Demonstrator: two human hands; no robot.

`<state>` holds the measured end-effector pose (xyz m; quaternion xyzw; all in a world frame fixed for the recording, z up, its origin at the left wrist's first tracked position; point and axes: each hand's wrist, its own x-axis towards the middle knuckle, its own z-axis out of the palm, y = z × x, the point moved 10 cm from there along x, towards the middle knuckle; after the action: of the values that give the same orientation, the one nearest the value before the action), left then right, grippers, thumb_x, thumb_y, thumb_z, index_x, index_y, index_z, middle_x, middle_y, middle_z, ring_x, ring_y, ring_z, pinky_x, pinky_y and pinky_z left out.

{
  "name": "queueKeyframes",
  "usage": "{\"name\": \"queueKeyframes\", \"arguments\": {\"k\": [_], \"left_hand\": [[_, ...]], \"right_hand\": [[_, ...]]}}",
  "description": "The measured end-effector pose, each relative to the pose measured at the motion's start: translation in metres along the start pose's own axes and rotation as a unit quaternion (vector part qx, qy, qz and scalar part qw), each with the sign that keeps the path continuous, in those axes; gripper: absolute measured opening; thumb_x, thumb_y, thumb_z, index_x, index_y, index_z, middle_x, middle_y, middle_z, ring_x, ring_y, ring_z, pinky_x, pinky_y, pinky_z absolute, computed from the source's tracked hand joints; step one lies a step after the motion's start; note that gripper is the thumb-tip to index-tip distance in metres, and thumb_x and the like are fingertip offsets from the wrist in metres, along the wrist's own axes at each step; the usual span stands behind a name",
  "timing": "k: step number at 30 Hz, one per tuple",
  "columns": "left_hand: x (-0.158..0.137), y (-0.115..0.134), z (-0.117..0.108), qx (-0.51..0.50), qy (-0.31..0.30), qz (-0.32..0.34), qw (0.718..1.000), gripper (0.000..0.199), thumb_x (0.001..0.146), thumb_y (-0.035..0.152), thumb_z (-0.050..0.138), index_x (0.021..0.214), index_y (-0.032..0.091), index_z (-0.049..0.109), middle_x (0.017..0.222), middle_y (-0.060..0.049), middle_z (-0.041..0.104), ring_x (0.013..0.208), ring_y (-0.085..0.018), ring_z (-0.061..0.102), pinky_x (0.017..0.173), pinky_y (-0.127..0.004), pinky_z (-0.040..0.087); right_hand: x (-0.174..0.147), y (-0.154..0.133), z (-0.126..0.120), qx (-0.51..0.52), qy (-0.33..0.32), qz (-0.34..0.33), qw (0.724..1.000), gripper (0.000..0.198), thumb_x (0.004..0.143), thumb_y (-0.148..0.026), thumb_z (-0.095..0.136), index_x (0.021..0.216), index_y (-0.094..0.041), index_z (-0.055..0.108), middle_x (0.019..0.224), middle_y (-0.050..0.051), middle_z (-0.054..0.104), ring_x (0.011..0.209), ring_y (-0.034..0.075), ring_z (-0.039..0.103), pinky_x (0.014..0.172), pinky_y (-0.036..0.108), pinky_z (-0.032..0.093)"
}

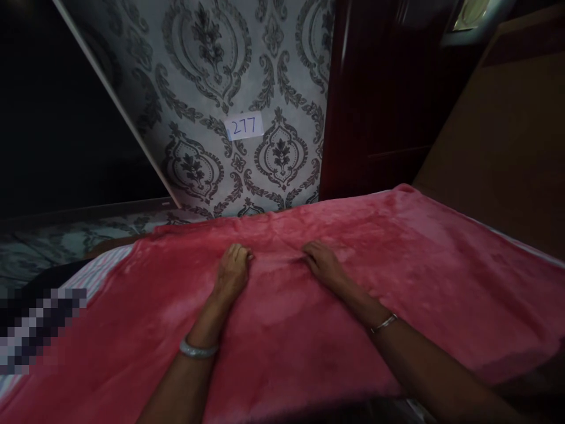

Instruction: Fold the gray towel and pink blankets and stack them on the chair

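Note:
A red, plush blanket (282, 341) lies spread out before me, with light creases and darker patches in its pile. My left hand (233, 268) is closed near its middle, fingers curled down and pinching the fabric. To the right, my right hand (324, 265) also has bent fingers gripping the blanket. A faint ridge of cloth runs between the two hands. The left wrist wears a pale bangle (198, 349), the right a thin silver bracelet (384, 324). My fingertips are partly hidden.
A striped cloth (95, 268) shows beneath the blanket at left. Behind stands a patterned wall (282, 76) bearing a paper label (245, 125) marked 277. A dark screen (66, 118) is at left, a dark red glossy panel (375, 88) and a brown board (507, 135) at right.

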<state>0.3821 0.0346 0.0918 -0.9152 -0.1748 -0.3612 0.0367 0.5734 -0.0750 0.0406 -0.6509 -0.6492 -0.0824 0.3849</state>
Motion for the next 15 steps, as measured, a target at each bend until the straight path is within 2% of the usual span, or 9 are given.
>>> {"name": "queueKeyframes", "arguments": {"k": [4,8,12,15], "left_hand": [[-0.003,-0.013,0.02,-0.013,-0.096,-0.072,0.993,0.018,0.098,0.024,0.045,0.085,0.022,0.058,0.085,-0.006,0.061,0.085,-0.021,0.057,0.081,-0.035,0.045],[-0.008,-0.008,0.034,-0.015,-0.143,-0.083,0.986,0.022,0.096,0.017,0.042,0.094,0.021,0.064,0.09,-0.008,0.064,0.089,-0.022,0.059,0.084,-0.036,0.046],[-0.012,-0.002,0.031,-0.038,-0.158,-0.089,0.983,0.029,0.098,0.016,0.038,0.099,0.019,0.067,0.098,-0.01,0.068,0.097,-0.023,0.06,0.092,-0.038,0.046],[-0.019,-0.024,0.014,-0.074,-0.165,-0.134,0.974,0.028,0.099,0.021,0.04,0.1,0.019,0.068,0.103,-0.011,0.069,0.102,-0.022,0.06,0.096,-0.037,0.045]], "right_hand": [[0.001,0.002,-0.017,-0.005,0.045,0.03,0.999,0.023,0.097,-0.024,0.046,0.091,-0.021,0.069,0.09,0.011,0.069,0.087,0.024,0.061,0.081,0.036,0.05],[-0.003,0.006,-0.016,0.008,0.035,0.041,0.999,0.026,0.098,-0.029,0.044,0.091,-0.021,0.068,0.091,0.011,0.071,0.086,0.024,0.063,0.08,0.035,0.051],[-0.009,0.013,-0.014,0.01,0.049,0.036,0.998,0.028,0.098,-0.034,0.044,0.093,-0.021,0.068,0.094,0.012,0.072,0.087,0.025,0.065,0.08,0.037,0.053],[-0.012,0.017,-0.013,0.001,0.066,0.033,0.997,0.031,0.098,-0.039,0.043,0.094,-0.021,0.068,0.094,0.012,0.072,0.087,0.026,0.067,0.078,0.038,0.054]]}}
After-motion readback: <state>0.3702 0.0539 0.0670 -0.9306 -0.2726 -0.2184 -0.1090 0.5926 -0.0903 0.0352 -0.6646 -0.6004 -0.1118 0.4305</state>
